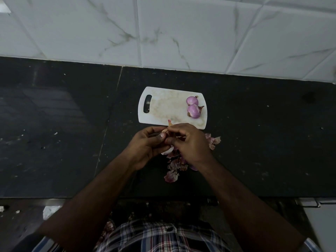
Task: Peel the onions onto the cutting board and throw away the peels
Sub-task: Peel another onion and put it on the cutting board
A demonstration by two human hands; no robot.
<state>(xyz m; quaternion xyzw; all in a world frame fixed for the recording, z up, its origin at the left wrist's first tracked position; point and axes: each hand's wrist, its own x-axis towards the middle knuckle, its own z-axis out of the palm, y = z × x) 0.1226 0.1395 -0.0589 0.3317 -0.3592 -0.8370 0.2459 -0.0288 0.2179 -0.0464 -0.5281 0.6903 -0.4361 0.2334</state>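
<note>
- While held off the cutting board (163, 106) at 6 o'clock: onion (165, 132), cupped by left hand (145, 146), skin pinched by right hand (189, 142).
- Peeled onions (192, 106) parked at 3 o'clock on board; peels (174, 164) dropped beneath hands for later disposal.

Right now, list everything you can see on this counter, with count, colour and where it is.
cutting board: one, white, on the counter near the wall, handle slot at its left.
peeled onions: two, purple, on the right end of the cutting board, close together.
onion being peeled: one, mostly hidden between the hands, just in front of the board.
peels: a loose pile, pinkish purple, on the counter under and in front of the hands.
counter: one, black, speckled.
wall tiles: white, marbled, behind the counter.
left hand: holds the onion.
right hand: pinches at the onion.
</note>
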